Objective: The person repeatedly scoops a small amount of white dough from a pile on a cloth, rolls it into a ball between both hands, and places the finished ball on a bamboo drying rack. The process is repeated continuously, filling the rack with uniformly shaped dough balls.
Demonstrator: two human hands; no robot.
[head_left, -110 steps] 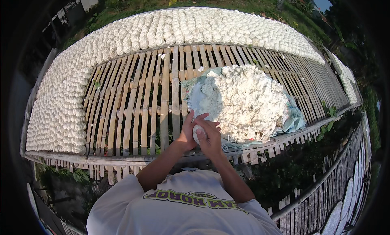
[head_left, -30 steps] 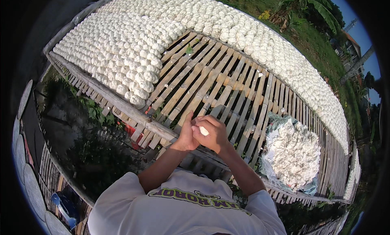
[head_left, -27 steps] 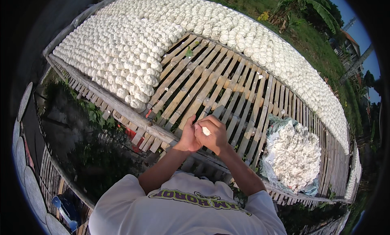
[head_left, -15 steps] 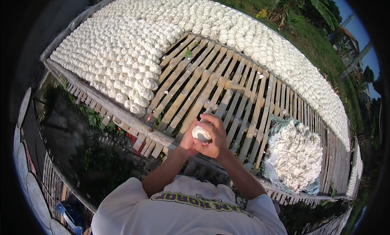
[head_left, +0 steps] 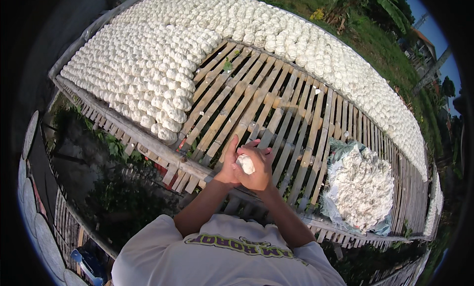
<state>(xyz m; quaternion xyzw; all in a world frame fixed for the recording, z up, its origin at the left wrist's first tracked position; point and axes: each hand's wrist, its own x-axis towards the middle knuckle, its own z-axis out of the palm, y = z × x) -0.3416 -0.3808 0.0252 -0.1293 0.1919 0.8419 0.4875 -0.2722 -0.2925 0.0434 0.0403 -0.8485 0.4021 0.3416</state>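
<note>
White ball (head_left: 245, 164) being clasped over the near edge of the rack (head_left: 183, 160), being ringed by the curled fingers of the right hand (head_left: 259, 171), being backed by the left hand's (head_left: 229, 166) palm, crumbly heap (head_left: 363, 187) being borne at the rack's right, white rounds (head_left: 143, 73) being carried along its left and far sides.

Matt, smoothish lump (head_left: 245, 164); rough, crumbly heap (head_left: 360, 189); bamboo slats (head_left: 326, 123); matt cloth shirt (head_left: 232, 261).

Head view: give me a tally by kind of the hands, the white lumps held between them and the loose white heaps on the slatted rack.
Hands, left hand and right hand: 2
Held white lump: 1
Loose white heap: 1
Total: 4
</note>
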